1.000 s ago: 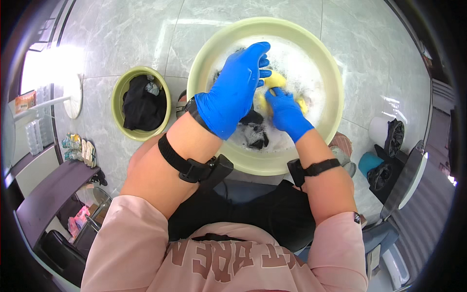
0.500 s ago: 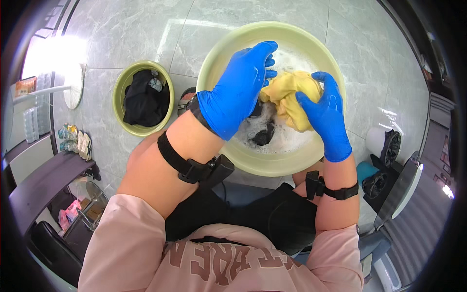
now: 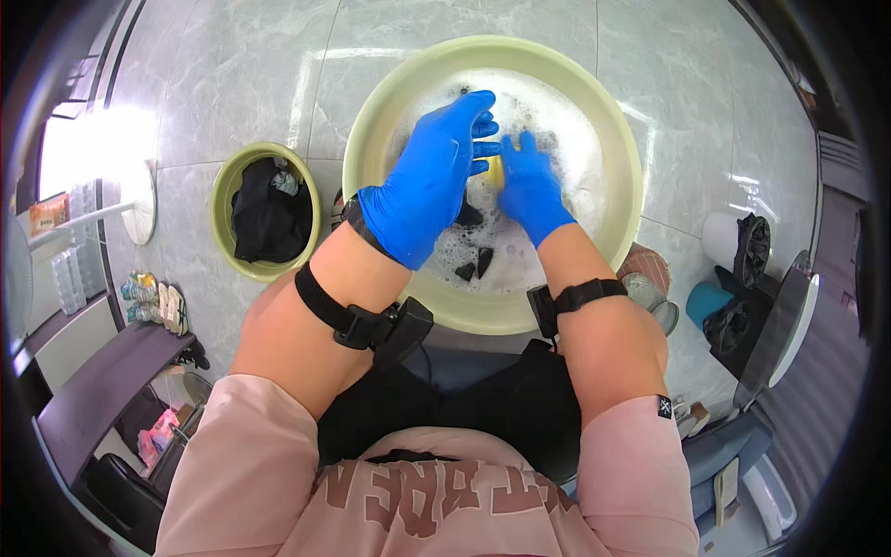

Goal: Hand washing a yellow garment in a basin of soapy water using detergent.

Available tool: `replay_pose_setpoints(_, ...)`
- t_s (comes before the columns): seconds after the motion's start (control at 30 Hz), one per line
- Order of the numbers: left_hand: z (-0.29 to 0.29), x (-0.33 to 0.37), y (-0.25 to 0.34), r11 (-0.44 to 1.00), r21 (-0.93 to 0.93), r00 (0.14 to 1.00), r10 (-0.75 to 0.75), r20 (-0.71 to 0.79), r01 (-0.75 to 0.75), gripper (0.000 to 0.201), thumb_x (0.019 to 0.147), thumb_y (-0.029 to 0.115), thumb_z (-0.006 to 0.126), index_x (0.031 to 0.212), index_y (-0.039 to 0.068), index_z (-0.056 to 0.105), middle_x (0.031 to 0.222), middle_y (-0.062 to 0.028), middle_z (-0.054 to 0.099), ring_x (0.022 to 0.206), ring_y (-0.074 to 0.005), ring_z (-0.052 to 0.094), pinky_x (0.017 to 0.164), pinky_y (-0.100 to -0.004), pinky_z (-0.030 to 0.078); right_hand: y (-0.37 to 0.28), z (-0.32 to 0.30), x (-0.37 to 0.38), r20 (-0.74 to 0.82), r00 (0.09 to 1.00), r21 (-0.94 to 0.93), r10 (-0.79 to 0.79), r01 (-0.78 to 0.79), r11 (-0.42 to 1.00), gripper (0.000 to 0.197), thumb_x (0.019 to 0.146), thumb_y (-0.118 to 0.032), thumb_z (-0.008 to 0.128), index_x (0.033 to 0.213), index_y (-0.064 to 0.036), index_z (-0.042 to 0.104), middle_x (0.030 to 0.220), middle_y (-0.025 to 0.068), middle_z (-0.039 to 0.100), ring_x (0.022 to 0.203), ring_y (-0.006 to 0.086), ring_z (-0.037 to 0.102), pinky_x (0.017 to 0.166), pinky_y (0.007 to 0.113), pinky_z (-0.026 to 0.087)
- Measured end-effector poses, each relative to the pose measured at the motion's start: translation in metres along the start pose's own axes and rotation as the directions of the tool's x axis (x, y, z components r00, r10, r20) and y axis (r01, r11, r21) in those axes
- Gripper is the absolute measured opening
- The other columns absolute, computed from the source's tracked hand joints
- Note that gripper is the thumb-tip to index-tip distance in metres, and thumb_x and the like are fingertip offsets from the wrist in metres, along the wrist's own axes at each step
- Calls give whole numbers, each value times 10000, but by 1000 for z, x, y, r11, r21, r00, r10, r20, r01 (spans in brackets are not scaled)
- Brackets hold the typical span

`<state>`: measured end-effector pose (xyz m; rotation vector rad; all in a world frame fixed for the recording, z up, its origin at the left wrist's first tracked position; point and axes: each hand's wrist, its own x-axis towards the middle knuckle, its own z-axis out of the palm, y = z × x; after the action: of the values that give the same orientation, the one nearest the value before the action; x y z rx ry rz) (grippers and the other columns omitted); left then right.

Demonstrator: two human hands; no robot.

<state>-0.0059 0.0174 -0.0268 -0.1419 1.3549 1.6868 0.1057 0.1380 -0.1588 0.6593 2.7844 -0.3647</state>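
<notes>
Down on the pale tiled floor (image 3: 232, 84), a wide cream basin (image 3: 613, 139) of sudsy water sits in front of the seated person, and both blue-gloved hands are in it. The left hand (image 3: 432, 181) is spread over the middle of the basin, its fingers loosely curled, while the right hand (image 3: 531, 190) meets it from the right side; between them a small yellow cloth (image 3: 496, 171) is pinched, only a sliver of it showing. Dark garments (image 3: 473, 265) float in the foam toward the near rim. It looks like the scrubbing stage of a hand wash, and the next stroke would need firm rubbing without losing the slippery fabric. Off the basin's left edge stands a smaller green tub (image 3: 223, 200) with black clothing (image 3: 264, 209) heaped inside.
</notes>
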Motion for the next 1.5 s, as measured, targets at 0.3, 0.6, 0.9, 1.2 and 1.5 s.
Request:
replay_pose_setpoints(0.3,-32,-5,-2,996,72,994,-48,-100,55,577,938,487,579,1384,121,543,1373,-140,529,1235,-277,521,1049,-417,401,32,-79,0,-85,996,803,-28,85,590,491,748,-98,752,1215,5,644,1102,182,710,1017,259,692,914,355,536)
replay_pose_setpoints(0.6,-7,-3,-6,954,10,954,-298,14,298,575,946,500,565,1399,149,521,1324,-99,580,1139,-268,611,870,-434,546,29,-146,-37,-18,1000,999,15,18,-33,491,810,16,690,1283,86,578,1190,169,665,1102,245,650,973,353,518)
replay_pose_setpoints(0.9,8,22,-22,867,-398,933,-181,309,300,486,1018,377,522,1374,46,529,1369,-131,586,1240,-255,585,1054,-440,482,49,-139,-43,102,986,684,-132,-166,-711,410,917,-103,563,1291,64,559,1271,190,628,1180,298,614,1036,423,489)
replay_pose_setpoints(1.2,23,9,-23,938,-316,942,-33,333,145,475,1062,324,416,1450,50,434,1438,-138,515,1293,-272,546,1077,-453,464,42,-119,-33,-88,992,977,94,104,-184,313,957,-86,628,1249,22,598,1320,155,591,1164,263,614,1032,356,487)
replay_pose_setpoints(1.5,35,-6,-18,983,-145,969,-81,233,117,489,1048,364,420,1440,72,450,1398,-131,554,1291,-279,552,1070,-492,461,20,-158,-36,7,999,975,44,3,-224,471,951,-295,661,1301,12,592,1239,145,651,1158,241,635,952,334,522)
